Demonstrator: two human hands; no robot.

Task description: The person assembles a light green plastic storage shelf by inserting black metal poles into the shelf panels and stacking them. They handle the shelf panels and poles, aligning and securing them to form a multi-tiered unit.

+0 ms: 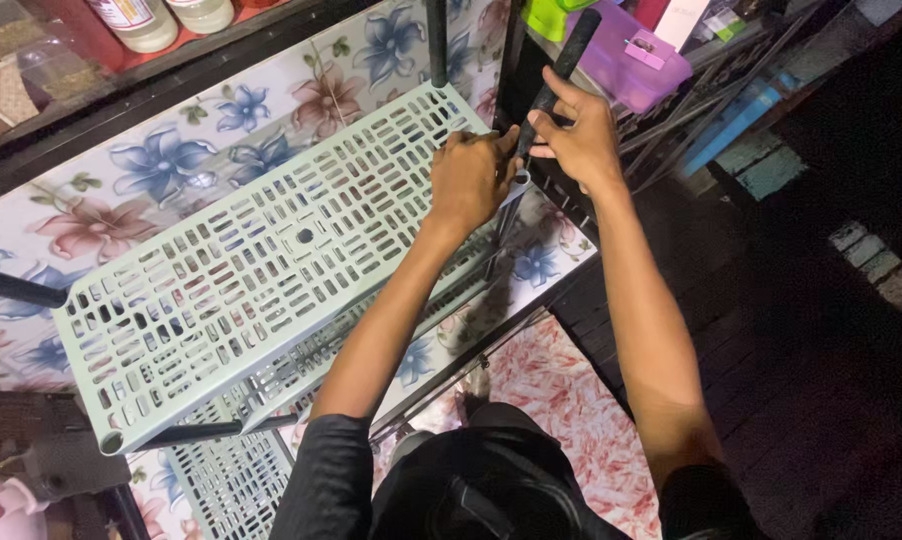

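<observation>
A pale green slotted plastic shelf panel [251, 270] lies tilted over a floral-patterned surface [121, 190]. My left hand [471, 175] presses down on the panel's far right corner. My right hand [576, 135] is wrapped around a black pole [563, 65] that stands in that corner socket. A second slotted panel [231, 480] sits lower, under the first. Other black poles stick out at the left corner [11, 288] and the near corner [196, 433].
Jars [141, 20] stand on a shelf at the top left. A purple plastic box [631, 60] and metal rods [691, 120] lie at the upper right. A red patterned mat [571, 400] covers the floor beside a dark tiled area.
</observation>
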